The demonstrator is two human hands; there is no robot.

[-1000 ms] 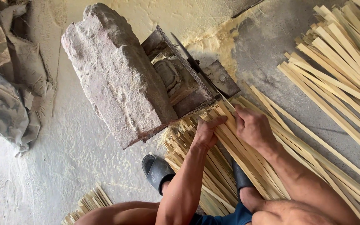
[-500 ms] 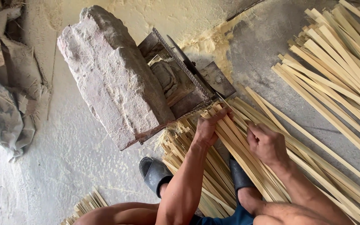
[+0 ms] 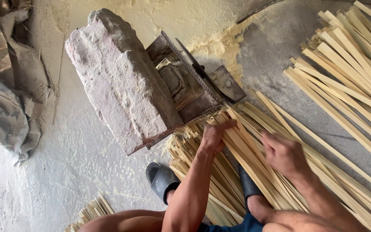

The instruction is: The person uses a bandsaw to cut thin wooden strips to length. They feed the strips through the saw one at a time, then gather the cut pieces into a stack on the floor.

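A bundle of thin pale bamboo strips (image 3: pixel 254 141) lies slanting across the floor, its far ends against a rusty metal blade frame (image 3: pixel 202 92). A big rough stone block (image 3: pixel 121 81) weighs the frame down. My left hand (image 3: pixel 215 135) rests on the strip ends right by the frame, fingers curled over them. Further back along the same bundle, my right hand (image 3: pixel 284 154) is closed around several strips. Split, narrower strips (image 3: pixel 194 159) pile up under my left forearm.
A second heap of wider strips (image 3: pixel 348 64) lies at the right. Yellow sawdust (image 3: pixel 220 43) covers the concrete behind the frame. Grey sacks (image 3: pixel 5 99) are slumped at the left. My foot in a dark sandal (image 3: pixel 162 180) sits below the stone; a small strip bundle (image 3: pixel 91 210) lies at the bottom left.
My right hand has slid back along the strips, away from the frame toward my body. My left hand has stayed at the strip ends by the frame.
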